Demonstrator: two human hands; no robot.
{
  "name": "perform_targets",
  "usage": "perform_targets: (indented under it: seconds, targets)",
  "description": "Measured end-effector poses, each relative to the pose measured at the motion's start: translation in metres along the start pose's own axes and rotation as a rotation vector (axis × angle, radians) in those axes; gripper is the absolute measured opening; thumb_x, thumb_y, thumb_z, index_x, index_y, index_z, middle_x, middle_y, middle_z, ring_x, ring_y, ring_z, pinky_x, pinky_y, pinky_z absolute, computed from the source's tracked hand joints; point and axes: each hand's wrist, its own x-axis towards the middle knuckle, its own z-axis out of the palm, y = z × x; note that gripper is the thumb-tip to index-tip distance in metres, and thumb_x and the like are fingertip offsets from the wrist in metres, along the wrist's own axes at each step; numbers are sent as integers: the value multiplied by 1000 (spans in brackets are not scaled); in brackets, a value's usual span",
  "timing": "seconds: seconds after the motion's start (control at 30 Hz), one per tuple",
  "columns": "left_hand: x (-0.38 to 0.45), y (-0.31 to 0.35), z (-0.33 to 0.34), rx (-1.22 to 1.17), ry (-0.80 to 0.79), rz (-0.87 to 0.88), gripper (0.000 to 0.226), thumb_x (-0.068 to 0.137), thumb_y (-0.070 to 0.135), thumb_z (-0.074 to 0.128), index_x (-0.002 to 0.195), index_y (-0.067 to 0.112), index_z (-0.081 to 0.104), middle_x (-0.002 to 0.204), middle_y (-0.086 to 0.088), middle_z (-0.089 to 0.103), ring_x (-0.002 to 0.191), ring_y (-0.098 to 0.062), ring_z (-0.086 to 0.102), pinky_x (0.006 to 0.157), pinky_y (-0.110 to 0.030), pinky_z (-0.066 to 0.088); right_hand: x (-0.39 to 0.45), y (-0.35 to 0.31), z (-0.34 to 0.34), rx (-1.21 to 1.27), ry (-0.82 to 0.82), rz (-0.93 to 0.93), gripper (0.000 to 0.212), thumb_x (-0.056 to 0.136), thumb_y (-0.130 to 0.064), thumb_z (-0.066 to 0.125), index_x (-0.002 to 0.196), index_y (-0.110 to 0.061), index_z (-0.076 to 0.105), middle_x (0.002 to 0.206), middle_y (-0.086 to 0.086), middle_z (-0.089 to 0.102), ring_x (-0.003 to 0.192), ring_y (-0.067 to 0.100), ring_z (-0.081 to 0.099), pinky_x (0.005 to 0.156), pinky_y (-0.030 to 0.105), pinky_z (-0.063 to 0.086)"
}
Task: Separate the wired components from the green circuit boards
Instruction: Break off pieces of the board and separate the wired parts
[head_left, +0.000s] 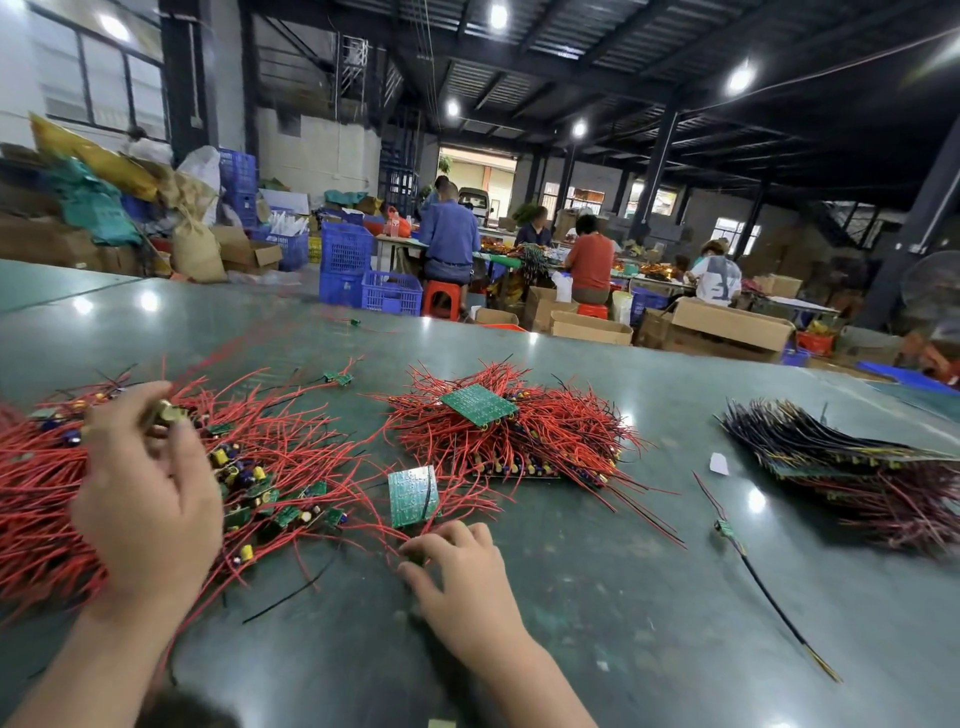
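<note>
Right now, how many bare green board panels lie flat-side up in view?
2: one green panel atop the middle red-wire pile, one green panel on wires just beyond the right hand. Others may be buried.

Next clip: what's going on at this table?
A person is sorting small green circuit boards with red wires on a dark green table. The left hand holds a small part above a loose heap of wired boards. The right hand rests, fingers curled, on the wires just below a bare green board. A tidier red-wired stack with a board on top sits in the middle, and a dark-wired stack lies to the right. Other workers sit at tables in the background.
</note>
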Motion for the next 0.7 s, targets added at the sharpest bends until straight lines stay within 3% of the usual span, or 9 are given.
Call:
perform_targets:
  seconds: [0.07, 0.17, 0.27, 0.33, 0.4, 0.5, 0.57, 0.63, 0.7]
  targets:
    - [6, -10, -4, 93, 17, 134, 32, 101, 31, 32, 125, 16, 49, 111, -21, 56, 101, -40, 55, 87, -55, 44, 0, 1, 0, 3, 10, 11, 26, 89, -44, 51, 108, -30, 62, 114, -6, 53, 110, 17, 37, 92, 28, 33]
    - [13, -12, 0, 306, -137, 198, 36, 95, 25, 36, 125, 18, 54, 112, -19, 55, 103, -42, 48, 86, -56, 42, 1, 1, 0, 131, 36, 71, 13, 84, -29, 62, 94, -20, 63, 104, -3, 53, 100, 15, 48, 85, 25, 39]
    - [2, -16, 11, 637, -339, 116, 42, 82, 18, 63, 124, 10, 60, 133, -27, 45, 119, -47, 32, 99, -62, 28, 3, 1, -5, 317, 134, 186, 5, 78, -14, 68, 80, -17, 65, 91, -2, 55, 82, 12, 55, 76, 17, 42]
    - [-7, -19, 16, 721, -465, -11, 56, 74, 18, 74, 127, 11, 59, 144, -29, 32, 130, -47, 17, 107, -68, 8, 4, 1, -11, 418, 220, 234, 19, 75, -9, 71, 68, -24, 61, 86, -2, 57, 73, 3, 55, 70, 8, 40]
    - [-11, -17, 20, 649, -438, 39, 55, 70, 12, 75, 123, 9, 60, 142, -27, 35, 129, -47, 19, 106, -67, 7, 4, 2, -15, 494, 300, 265, 33, 72, -6, 73, 63, -32, 54, 80, -5, 57, 68, -5, 53, 66, 5, 38]
    - [-20, -3, 29, 380, -445, 285, 35, 76, 16, 61, 109, 7, 65, 123, -18, 55, 116, -39, 42, 104, -46, 27, 5, 5, -19, 501, 360, 283, 29, 73, -5, 73, 70, -30, 56, 80, -11, 52, 68, -5, 50, 67, 7, 38]
    - [-37, 5, 36, 177, -732, 319, 32, 83, 18, 55, 114, 11, 63, 122, -9, 59, 118, -28, 49, 107, -27, 25, 6, 6, -20, 480, 362, 255, 27, 74, -4, 71, 81, -27, 60, 85, -12, 50, 74, -3, 50, 70, 6, 37]
    - [-61, 5, 44, 119, -1011, 358, 41, 91, 23, 54, 132, 19, 51, 140, 2, 46, 132, -14, 38, 111, -17, 16, 6, 6, -20, 493, 368, 220, 29, 74, 0, 70, 88, -24, 62, 87, -13, 50, 78, -1, 50, 74, 6, 37]
    - [-79, -2, 51, 132, -1112, 348, 47, 96, 26, 47, 141, 25, 38, 146, 11, 35, 135, -4, 28, 111, -15, 14, 6, 6, -20, 500, 390, 247, 30, 75, 0, 69, 89, -26, 62, 89, -14, 51, 82, 4, 51, 76, 12, 39]
